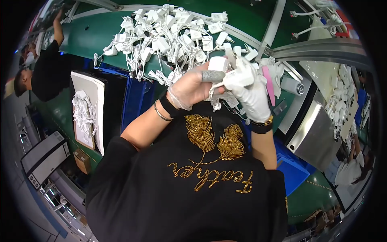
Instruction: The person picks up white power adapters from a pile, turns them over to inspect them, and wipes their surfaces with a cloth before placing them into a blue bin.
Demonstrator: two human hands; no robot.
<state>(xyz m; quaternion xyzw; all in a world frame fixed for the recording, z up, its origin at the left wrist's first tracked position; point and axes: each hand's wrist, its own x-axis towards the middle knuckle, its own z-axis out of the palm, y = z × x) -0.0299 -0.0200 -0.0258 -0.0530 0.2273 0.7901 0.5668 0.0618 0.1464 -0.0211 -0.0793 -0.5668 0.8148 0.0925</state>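
Note:
My left hand point(191, 89), with a grey finger cover on the thumb and a clear band at the wrist, is closed around a white power adapter point(218, 63). Close beside it, my right hand point(254, 99), in a white glove, grips another white power adapter point(234, 80). A white cord runs from that adapter down between my hands, and more white cord or plug parts hang below, partly hidden by my fingers. Beyond both hands a heap of white power adapters with bundled cords point(161, 44) lies on the green work surface point(86, 46).
Right of my glove lie a pink strip point(268, 85) and a white cylinder point(291, 86). A metal frame rail point(318, 54) crosses at right. Blue bins point(291, 171) stand low at right. At left, a white tray point(100, 109) bears more adapters; a person point(50, 72) in black works beyond.

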